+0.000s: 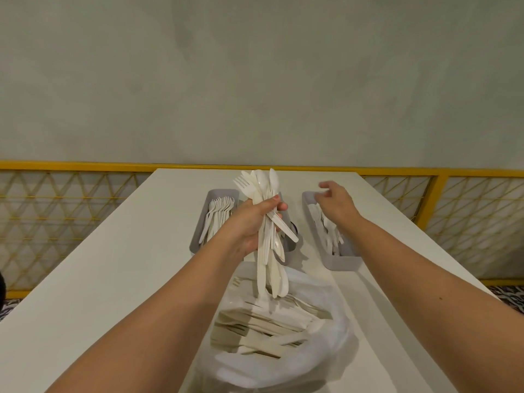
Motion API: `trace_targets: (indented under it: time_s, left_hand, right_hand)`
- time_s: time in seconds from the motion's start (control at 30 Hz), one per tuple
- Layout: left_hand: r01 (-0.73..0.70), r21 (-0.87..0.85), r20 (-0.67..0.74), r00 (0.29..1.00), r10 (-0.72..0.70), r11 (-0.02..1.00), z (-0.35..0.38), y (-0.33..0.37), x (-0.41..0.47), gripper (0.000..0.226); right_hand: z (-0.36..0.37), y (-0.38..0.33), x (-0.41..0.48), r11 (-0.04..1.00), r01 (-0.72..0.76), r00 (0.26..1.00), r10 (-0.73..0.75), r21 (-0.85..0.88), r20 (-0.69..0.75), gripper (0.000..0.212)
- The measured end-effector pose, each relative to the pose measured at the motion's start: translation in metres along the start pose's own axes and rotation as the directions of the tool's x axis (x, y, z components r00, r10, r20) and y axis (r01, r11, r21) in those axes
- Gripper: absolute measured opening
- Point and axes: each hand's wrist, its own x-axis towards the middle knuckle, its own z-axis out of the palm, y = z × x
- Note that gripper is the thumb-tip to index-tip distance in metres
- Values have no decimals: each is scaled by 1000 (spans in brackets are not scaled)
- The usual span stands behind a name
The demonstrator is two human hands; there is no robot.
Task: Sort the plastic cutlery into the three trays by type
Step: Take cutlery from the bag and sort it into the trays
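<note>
Left hand (249,225) gripped a mixed cutlery bundle (268,251) upright: forks, spoons, one knife jutting right. Right hand (337,204) hung over the far end of the right tray (341,263), fingers loosely spread, holding nothing. Left tray (195,242), just beyond-left of the left hand, held forks (218,214). Middle tray (289,245) was mostly blocked by the left hand and bundle; contents unreadable. Plastic bag (331,350) of unsorted cutlery (263,327) sat on the desk (113,265) below the bundle, nearer than both hands. Yellow railing (85,165) ran behind the desk.
</note>
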Motion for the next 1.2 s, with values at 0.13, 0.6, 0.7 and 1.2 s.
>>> trace_targets:
  time_s: [0.13,0.6,0.7,1.2]
  left_hand:
    - [-48,39,-11,999,49,998,9,-3,3,9]
    - [13,106,-28,1000,-10,994,28,-1,3,25]
    - [16,145,-2,1000,-16,989,31,-2,3,29]
    - [60,59,-4,998,-60,996,16,-6,6,10]
  right_hand:
    - [2,-43,-27,976,58,936,-127,209,329,35]
    - [-3,-59,-27,884,-189,965,86,429,247,21]
    - [-8,-57,-22,838,-229,965,127,495,232,19]
    - [-9,29,9,936,-352,935,351,28,48,35]
